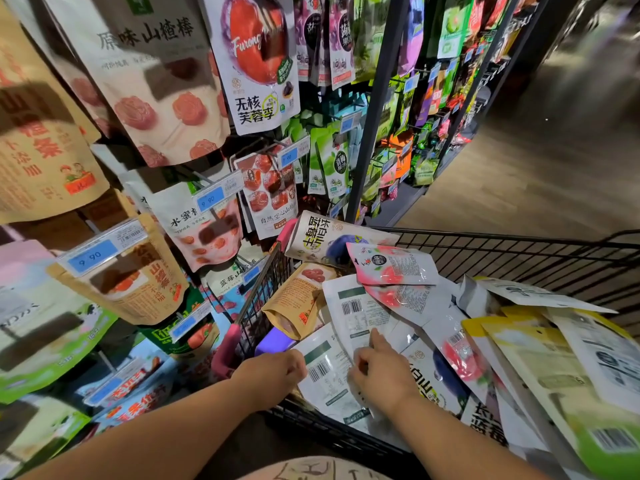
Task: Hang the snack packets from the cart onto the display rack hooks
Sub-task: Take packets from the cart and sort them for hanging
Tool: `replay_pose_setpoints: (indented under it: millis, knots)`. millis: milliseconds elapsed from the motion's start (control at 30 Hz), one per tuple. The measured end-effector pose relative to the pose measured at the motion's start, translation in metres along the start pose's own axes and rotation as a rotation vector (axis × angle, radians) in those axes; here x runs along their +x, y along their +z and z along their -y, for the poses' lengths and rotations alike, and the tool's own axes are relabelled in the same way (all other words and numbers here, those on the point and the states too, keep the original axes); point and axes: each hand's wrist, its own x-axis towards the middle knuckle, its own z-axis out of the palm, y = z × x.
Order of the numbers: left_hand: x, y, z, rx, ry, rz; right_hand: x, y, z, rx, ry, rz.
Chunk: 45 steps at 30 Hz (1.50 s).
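Display rack left and ahead, its hooks full of hung bags. Wire cart just beside it, heaped with loose overlapping snack packets. White packet lies barcode-up at the near rim. Left hand grip is curled on its left edge. Right hand rests on its right side; whether that grip holds anything, cannot tell.

Bare forearms; pale garment with dark line-markings.
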Motion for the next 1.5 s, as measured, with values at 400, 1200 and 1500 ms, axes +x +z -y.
replay_pose_setpoints:
  millis: [400,1200,1500]
  knots:
    - [0.003,-0.002,-0.005,-0.299,-0.003,-0.238,-0.012,-0.054,0.019,0.233,-0.157,0.014]
    - [-0.01,-0.105,-0.006,-0.266,0.059,-0.502,-0.018,-0.165,0.064,-0.016,-0.201,-0.474]
    - [-0.032,-0.083,0.026,-0.887,-0.102,-0.73,0.015,-0.081,0.032,0.172,-0.027,-0.002]
